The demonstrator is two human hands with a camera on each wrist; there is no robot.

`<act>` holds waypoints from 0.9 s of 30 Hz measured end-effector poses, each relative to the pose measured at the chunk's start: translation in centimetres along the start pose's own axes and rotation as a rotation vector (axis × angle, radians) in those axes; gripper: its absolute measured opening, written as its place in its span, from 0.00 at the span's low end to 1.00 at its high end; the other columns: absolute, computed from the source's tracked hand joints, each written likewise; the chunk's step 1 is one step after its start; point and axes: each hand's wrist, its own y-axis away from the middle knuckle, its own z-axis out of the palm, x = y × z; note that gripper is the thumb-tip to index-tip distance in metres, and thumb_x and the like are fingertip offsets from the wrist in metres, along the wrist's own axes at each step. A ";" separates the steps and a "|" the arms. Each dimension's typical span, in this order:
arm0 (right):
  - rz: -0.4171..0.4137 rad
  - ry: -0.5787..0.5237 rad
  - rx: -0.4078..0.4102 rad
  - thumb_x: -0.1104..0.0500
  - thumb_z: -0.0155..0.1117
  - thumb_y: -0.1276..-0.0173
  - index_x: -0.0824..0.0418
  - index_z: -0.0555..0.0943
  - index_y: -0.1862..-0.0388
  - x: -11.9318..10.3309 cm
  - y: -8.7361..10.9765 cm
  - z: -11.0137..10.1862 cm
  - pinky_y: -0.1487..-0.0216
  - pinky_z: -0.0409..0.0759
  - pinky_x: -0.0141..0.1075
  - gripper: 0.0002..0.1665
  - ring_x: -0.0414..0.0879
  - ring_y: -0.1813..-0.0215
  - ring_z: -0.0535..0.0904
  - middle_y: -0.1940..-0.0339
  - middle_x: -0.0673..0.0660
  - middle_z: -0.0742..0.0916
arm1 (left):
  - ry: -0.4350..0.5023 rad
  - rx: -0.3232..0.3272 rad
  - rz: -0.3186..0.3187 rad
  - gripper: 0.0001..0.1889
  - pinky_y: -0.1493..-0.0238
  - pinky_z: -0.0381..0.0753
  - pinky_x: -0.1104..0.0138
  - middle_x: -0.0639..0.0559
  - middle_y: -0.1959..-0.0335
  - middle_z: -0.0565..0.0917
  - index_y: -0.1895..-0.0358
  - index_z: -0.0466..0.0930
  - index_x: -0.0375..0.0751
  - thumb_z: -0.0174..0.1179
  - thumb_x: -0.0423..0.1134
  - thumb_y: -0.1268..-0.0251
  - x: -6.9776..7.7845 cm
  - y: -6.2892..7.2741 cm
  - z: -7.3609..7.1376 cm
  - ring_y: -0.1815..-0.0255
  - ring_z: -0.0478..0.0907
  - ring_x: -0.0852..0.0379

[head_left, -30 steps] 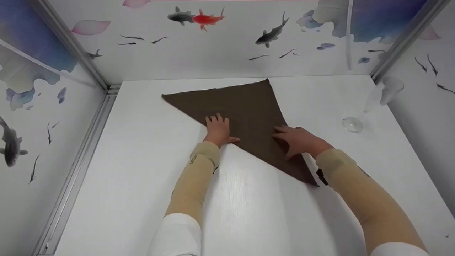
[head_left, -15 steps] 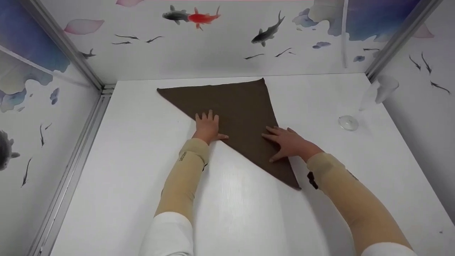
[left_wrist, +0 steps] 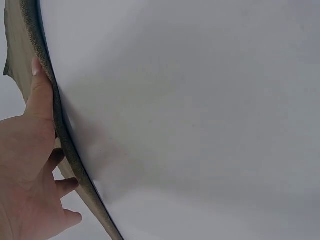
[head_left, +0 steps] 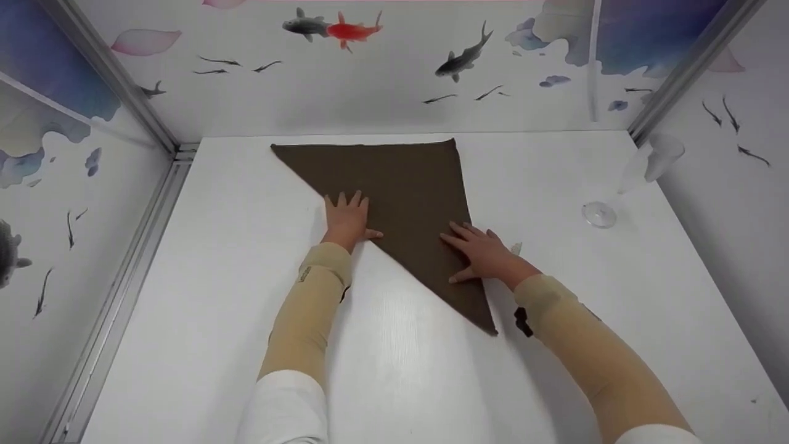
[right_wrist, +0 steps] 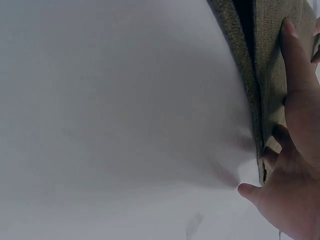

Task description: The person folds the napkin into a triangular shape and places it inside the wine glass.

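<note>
Right hand (head_left: 484, 251) farther left, splayed on cloth (head_left: 413, 191)

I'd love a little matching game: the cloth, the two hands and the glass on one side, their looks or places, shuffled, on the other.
1. cloth
2. left hand
3. right hand
4. glass

A. across the cloth's right edge
B. see-through
C. across the cloth's slanted edge
D. brown, three-cornered

Pairs: 1-D, 2-C, 3-A, 4-B

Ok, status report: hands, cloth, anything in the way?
Left hand, right hand: spread on brown cloth. Cloth triangular, on table. Clear glass at right, off the cloth, not obstructing.
</note>
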 end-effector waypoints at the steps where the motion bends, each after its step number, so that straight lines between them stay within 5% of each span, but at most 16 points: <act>1: 0.005 0.002 0.001 0.34 0.70 0.45 0.53 0.53 0.20 -0.3 0.0 0.1 0.32 0.48 0.66 0.61 0.61 0.22 0.43 0.20 0.61 0.51 | -0.002 -0.006 -0.009 0.51 0.30 0.42 0.38 0.45 0.22 0.50 0.22 0.51 0.45 0.55 0.72 0.43 -0.1 -0.1 0.2 0.24 0.47 0.37; 5: 0.030 0.017 0.019 0.33 0.70 0.45 0.54 0.54 0.21 -1.5 -0.3 0.3 0.33 0.52 0.66 0.60 0.61 0.22 0.45 0.21 0.61 0.53 | 0.015 0.001 -0.049 0.51 0.31 0.41 0.37 0.44 0.22 0.51 0.23 0.52 0.45 0.58 0.71 0.44 -0.6 -0.4 0.8 0.24 0.47 0.37; 10: 0.058 0.047 0.041 0.32 0.70 0.45 0.53 0.55 0.21 -2.3 -0.4 0.6 0.35 0.54 0.66 0.60 0.61 0.23 0.47 0.21 0.61 0.54 | 0.055 0.092 -0.061 0.48 0.31 0.43 0.38 0.40 0.25 0.58 0.25 0.58 0.42 0.63 0.65 0.44 -0.5 -0.3 1.1 0.26 0.53 0.36; 19: 0.122 0.062 0.049 0.29 0.68 0.46 0.50 0.54 0.21 -3.0 -0.8 0.9 0.34 0.53 0.66 0.61 0.61 0.23 0.47 0.21 0.60 0.53 | 0.059 0.202 0.008 0.27 0.32 0.57 0.43 0.41 0.41 0.75 0.36 0.71 0.41 0.60 0.52 0.31 1.9 1.8 0.0 0.37 0.69 0.39; 27: 0.181 0.078 0.048 0.25 0.64 0.46 0.51 0.53 0.21 -4.3 -1.4 1.3 0.34 0.53 0.67 0.62 0.62 0.23 0.48 0.21 0.61 0.54 | 0.038 0.213 0.123 0.26 0.33 0.61 0.46 0.43 0.42 0.77 0.37 0.73 0.42 0.58 0.55 0.31 4.6 4.5 -0.6 0.39 0.72 0.43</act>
